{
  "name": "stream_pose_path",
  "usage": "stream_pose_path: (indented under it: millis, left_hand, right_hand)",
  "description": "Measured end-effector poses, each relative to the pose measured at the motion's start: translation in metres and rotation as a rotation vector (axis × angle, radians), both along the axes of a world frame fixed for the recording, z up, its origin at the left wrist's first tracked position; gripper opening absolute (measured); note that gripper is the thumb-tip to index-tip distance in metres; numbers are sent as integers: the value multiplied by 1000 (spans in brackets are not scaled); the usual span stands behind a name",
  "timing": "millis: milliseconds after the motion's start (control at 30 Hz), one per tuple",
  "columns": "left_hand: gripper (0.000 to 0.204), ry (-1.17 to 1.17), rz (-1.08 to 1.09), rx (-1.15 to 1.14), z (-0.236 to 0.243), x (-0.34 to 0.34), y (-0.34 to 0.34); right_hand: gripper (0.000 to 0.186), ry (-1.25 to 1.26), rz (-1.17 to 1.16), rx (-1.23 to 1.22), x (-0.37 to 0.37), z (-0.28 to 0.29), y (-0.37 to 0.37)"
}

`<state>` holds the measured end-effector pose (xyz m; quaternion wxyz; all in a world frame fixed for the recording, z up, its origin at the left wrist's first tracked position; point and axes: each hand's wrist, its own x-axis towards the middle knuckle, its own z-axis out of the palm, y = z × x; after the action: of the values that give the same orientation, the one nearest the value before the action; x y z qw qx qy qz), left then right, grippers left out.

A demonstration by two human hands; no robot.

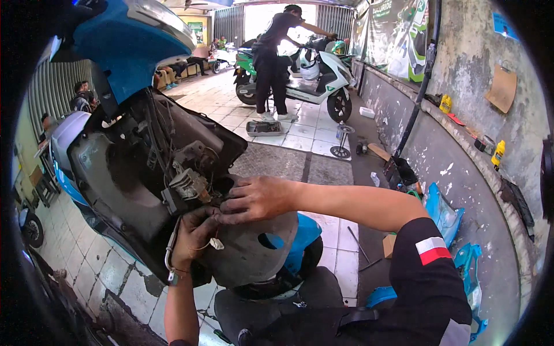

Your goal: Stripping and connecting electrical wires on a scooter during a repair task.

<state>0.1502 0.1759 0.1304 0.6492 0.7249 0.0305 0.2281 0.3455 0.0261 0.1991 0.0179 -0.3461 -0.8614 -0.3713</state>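
In front of me is a partly stripped scooter (109, 167) with blue panels, its dark inner frame and wiring exposed. My left hand (193, 233) is in among the wires below a finned metal part (190, 185). Its fingers are curled together, and what they grip is too small to make out. Reaching in from the right, my right hand (259, 199) has bent fingers meeting the left fingertips; anything pinched there is hidden. A white connector (217, 244) on a thin wire hangs beside my left hand. Under both hands is the grey-brown inside of a fender-like panel (254, 248).
Blue body panels (444, 213), a small cardboard box (389, 245) and a long thin tool (359, 245) lie at right. Farther off, a person (274, 63) stands by a white-green scooter (323, 75), near a tray (265, 128). A ledge with yellow bottles (498, 153) runs along the wall.
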Motion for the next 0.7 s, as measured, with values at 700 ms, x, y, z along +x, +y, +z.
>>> stream_pose_path:
  millis: [700]
  left_hand:
    - [15, -99, 161, 264, -11, 9, -13]
  right_hand:
    - [31, 1362, -488, -599, -28, -30, 2]
